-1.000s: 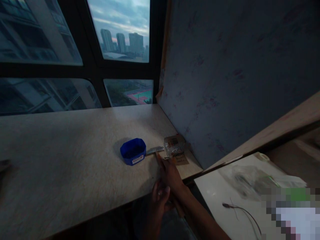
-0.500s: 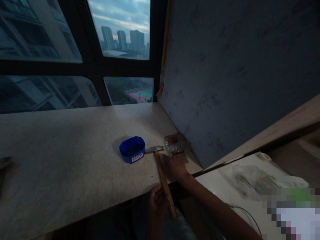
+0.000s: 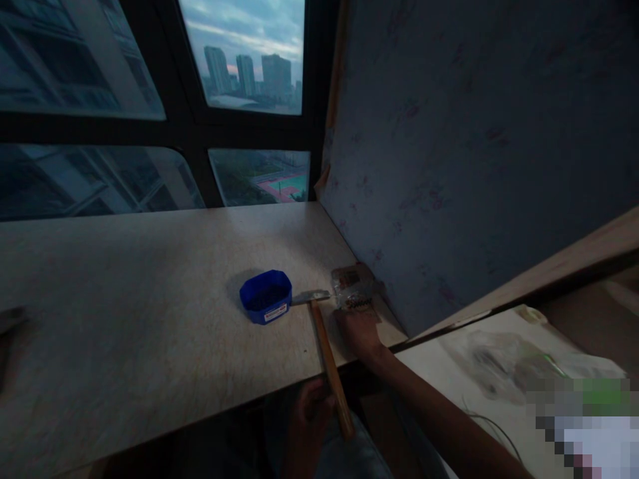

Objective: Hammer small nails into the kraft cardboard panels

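A hammer [image 3: 327,356] lies with its metal head on the countertop and its wooden handle jutting past the front edge. Below that edge, my left hand [image 3: 310,409] is beside the handle with its fingers curled. It is too dark to see what is in them. My right hand [image 3: 360,336] rests closed on the countertop, right of the hammer, against the near side of a clear plastic packet [image 3: 352,286]. Its fingertips are hidden from me. A blue plastic tub [image 3: 267,307] with a small white label stands left of the hammer head, its inside dark.
The pale countertop [image 3: 140,299] runs along the window. A patterned wall [image 3: 399,199] closes off the right side. On a lower white surface [image 3: 424,366] at the right lies a crumpled clear plastic bag [image 3: 492,366]. A dark object [image 3: 12,320] sits at the left edge.
The view has shifted slightly. My left hand has dropped a little and sits slightly farther from the hammer handle. My right hand stays by the packet; the hammer and tub have not visibly moved.
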A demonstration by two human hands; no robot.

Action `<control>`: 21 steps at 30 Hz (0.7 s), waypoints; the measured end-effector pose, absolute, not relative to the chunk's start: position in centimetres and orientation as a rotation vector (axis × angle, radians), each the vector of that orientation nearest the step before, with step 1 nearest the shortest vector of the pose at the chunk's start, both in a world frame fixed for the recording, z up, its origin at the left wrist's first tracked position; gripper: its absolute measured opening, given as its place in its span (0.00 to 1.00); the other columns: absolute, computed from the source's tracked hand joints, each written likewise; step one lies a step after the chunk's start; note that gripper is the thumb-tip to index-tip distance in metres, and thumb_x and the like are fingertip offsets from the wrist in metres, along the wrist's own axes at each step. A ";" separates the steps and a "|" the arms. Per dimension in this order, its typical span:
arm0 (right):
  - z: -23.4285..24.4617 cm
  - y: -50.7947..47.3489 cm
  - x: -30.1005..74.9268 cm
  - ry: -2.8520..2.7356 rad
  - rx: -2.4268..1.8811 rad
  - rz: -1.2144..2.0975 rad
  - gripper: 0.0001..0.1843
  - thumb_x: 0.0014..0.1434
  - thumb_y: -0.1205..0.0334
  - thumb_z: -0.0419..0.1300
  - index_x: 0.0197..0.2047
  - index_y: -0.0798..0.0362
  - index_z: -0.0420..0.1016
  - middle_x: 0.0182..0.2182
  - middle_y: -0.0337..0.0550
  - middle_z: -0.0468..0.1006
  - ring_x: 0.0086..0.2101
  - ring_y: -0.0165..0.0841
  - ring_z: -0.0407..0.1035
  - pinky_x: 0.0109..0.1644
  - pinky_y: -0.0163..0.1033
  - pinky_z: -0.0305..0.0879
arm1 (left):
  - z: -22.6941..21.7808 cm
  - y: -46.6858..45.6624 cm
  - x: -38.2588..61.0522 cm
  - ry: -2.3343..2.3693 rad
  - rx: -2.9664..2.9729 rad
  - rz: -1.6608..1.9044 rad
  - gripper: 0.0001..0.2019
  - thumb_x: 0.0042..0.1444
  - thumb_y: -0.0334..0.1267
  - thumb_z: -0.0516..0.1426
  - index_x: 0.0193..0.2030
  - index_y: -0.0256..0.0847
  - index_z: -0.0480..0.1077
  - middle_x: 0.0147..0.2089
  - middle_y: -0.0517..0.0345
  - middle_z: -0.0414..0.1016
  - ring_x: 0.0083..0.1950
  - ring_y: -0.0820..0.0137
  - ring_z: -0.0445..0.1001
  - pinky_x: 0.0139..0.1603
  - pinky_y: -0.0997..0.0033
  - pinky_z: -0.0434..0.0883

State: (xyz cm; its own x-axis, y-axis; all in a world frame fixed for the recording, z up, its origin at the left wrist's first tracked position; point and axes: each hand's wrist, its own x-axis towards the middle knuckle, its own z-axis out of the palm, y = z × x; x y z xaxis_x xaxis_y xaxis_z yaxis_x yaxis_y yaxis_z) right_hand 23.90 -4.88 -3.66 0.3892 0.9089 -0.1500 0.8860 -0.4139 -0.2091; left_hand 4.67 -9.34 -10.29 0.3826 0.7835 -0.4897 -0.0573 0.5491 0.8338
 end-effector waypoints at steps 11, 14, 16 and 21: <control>-4.1 -6.7 25.8 -1.278 -2.183 0.370 0.15 0.63 0.66 0.54 0.46 0.51 0.81 0.42 0.50 0.83 0.47 0.43 0.74 0.52 0.46 0.66 | -8.1 -7.6 2.2 1.181 0.963 0.626 0.29 0.35 0.57 0.69 0.41 0.39 0.77 0.46 0.44 0.82 0.50 0.53 0.79 0.50 0.61 0.76; -4.0 -7.8 26.5 -1.096 -2.000 0.414 0.19 0.65 0.53 0.52 0.46 0.54 0.80 0.36 0.48 0.82 0.38 0.39 0.75 0.43 0.41 0.70 | -6.9 -7.4 2.2 1.223 1.052 0.685 0.27 0.40 0.59 0.67 0.41 0.40 0.78 0.45 0.45 0.82 0.49 0.54 0.79 0.48 0.63 0.76; -3.9 -8.6 26.9 -0.965 -1.904 0.449 0.25 0.64 0.45 0.51 0.47 0.55 0.78 0.26 0.43 0.77 0.26 0.35 0.71 0.30 0.37 0.67 | -5.7 -7.1 2.9 1.224 1.129 0.733 0.25 0.44 0.58 0.65 0.41 0.41 0.78 0.45 0.47 0.82 0.48 0.54 0.79 0.48 0.64 0.75; -3.2 -9.9 27.9 -0.752 -1.712 0.524 0.24 0.58 0.40 0.57 0.41 0.54 0.75 0.19 0.33 0.66 0.20 0.29 0.61 0.24 0.34 0.60 | -2.7 -5.9 6.3 1.063 1.361 0.805 0.16 0.54 0.51 0.60 0.41 0.42 0.78 0.41 0.49 0.81 0.42 0.59 0.78 0.46 0.64 0.73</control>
